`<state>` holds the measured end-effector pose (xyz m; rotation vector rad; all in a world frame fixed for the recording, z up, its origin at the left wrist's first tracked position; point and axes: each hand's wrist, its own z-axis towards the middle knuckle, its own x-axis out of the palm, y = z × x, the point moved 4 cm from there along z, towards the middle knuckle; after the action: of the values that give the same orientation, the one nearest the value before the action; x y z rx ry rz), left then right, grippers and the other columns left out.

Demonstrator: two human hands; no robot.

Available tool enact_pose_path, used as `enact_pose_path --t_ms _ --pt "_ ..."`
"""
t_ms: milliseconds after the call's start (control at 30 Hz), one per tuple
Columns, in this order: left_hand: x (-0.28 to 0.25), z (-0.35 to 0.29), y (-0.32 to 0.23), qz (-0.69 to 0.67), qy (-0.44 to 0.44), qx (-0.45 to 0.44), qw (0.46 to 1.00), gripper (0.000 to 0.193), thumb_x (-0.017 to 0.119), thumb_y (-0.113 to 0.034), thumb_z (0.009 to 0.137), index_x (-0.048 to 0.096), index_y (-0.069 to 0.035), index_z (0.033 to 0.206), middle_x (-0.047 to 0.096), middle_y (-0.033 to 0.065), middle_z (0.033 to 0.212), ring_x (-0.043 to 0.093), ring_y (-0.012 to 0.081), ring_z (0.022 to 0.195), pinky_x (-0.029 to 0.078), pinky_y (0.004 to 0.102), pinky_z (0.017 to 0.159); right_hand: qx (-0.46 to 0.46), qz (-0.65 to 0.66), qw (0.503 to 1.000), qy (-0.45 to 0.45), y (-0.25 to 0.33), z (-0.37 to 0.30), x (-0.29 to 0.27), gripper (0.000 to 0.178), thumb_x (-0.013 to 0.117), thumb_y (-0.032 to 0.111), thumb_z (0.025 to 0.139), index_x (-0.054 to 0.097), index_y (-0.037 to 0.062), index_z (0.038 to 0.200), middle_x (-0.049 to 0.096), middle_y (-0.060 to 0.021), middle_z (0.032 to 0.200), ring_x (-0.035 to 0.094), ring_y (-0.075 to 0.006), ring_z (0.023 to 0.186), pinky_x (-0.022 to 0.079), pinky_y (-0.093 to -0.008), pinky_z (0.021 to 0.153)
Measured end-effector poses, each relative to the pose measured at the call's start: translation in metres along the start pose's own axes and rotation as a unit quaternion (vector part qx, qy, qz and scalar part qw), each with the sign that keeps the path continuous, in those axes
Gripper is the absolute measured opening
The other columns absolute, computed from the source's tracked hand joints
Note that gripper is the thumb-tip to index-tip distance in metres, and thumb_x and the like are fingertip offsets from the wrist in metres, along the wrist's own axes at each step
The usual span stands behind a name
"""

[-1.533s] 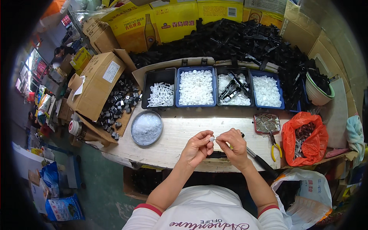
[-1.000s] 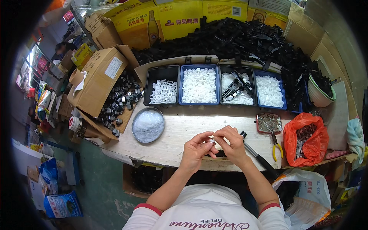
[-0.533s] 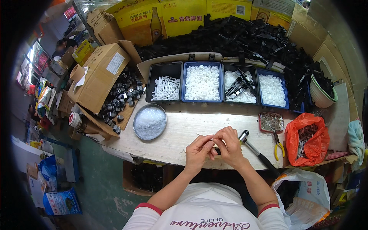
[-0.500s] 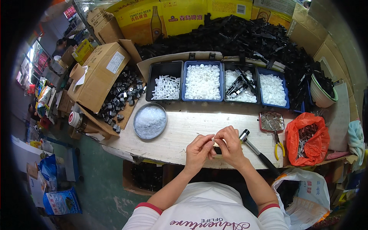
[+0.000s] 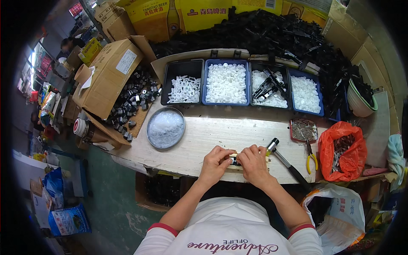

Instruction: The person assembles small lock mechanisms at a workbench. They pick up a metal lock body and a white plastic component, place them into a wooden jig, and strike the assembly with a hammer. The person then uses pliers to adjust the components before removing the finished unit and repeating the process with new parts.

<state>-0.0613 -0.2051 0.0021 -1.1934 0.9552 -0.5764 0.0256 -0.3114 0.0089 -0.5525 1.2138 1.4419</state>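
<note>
Nearest: both hands were low over the front edge of the worktop (image 5: 204, 127), close together. Left hand (image 5: 217, 165): thumb and forefinger curved in at the left side of a small dark piece with a pale spot (image 5: 233, 160). Right hand (image 5: 253, 163): fingers bunched against the piece's right side, covering much of it. Couldn't tell whether either was really pinching it or only steadying it. The piece sat between the fingertips, apparently on or in a pale yellowish block (image 5: 235, 167); exact seating hidden.

Handling, in my judgement: keep the piece square to the block, steady it with the left fingertips, let the right push straight and evenly. Tilting looked like the main risk, as did a part slipping off that near edge. Fingers eased slightly apart would give a better check on seating.

Just right of the right hand lay a hammer (image 5: 292, 171), its head near the block; best kept off the working elbow. Beyond it, yellow-handled pliers (image 5: 312, 162) reached a red tray (image 5: 291, 129) of metal pins, near an orange-red plastic bag (image 5: 326, 146). Left, well apart: a round dish (image 5: 165, 147) of clear bits. Farther: four bins (image 5: 226, 104) of white plastic parts, then a heap of black parts (image 5: 255, 32).
</note>
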Motion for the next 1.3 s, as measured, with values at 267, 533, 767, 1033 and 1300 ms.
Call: enact_pose_path --t_ms 267,533,767,1033,1300 --pt "0.017 0.029 -0.023 0.388 0.181 0.017 0.904 0.022 0.069 -0.017 0.068 0.062 -0.009 0.087 0.056 0.0092 0.08 0.057 0.0306 0.072 0.045 0.0402 0.06 0.097 0.057 0.988 -0.103 -0.069 -0.007 -0.052 0.01 0.062 0.006 0.07 0.058 0.0091 0.079 0.055 -0.0029 0.079 0.049 -0.0208 0.08 0.031 -0.0351 0.07" --pt "0.054 0.162 -0.054 0.408 0.064 0.149 0.898 0.005 0.061 -0.007 0.067 0.063 -0.005 0.071 0.056 0.0138 0.083 0.059 0.032 0.072 0.046 0.0409 0.061 0.296 -0.276 0.914 -0.024 -0.162 -0.021 -0.1 0.013 0.064 0.013 0.07 0.061 0.0079 0.082 0.058 -0.0056 0.084 0.051 -0.0239 0.086 0.032 -0.0412 0.074" --pt "0.083 0.211 -0.048 0.53 0.128 0.157 0.823 0.01 0.06 -0.004 0.066 0.065 -0.002 0.074 0.057 0.0194 0.091 0.061 0.0332 0.075 0.049 0.0402 0.063 0.26 -0.271 0.927 -0.004 -0.183 -0.024 -0.075 0.011 0.063 0.012 0.069 0.06 0.0068 0.079 0.059 -0.0062 0.081 0.05 -0.0246 0.085 0.031 -0.0421 0.075" --pt "0.049 0.219 -0.045 0.257 0.139 0.093 0.952 0.015 0.066 -0.009 0.069 0.066 -0.001 0.081 0.06 0.0135 0.072 0.059 0.0206 0.06 0.048 0.0304 0.052 0.307 -0.135 0.939 -0.074 -0.183 -0.031 -0.095 0.005 0.064 0.01 0.069 0.061 0.0105 0.073 0.058 -0.0038 0.075 0.051 -0.0236 0.082 0.03 -0.0423 0.074" --pt "0.03 0.197 -0.049 -0.204 0.087 -0.089 0.971 0.014 0.058 -0.004 0.078 0.06 0.007 0.087 0.06 0.012 0.071 0.059 0.0157 0.058 0.051 0.0254 0.044 0.312 -0.104 0.938 -0.11 -0.176 -0.031 -0.105 0.005 0.062 0.011 0.073 0.058 0.0076 0.073 0.058 -0.0042 0.073 0.052 -0.0216 0.076 0.033 -0.0375 0.072"
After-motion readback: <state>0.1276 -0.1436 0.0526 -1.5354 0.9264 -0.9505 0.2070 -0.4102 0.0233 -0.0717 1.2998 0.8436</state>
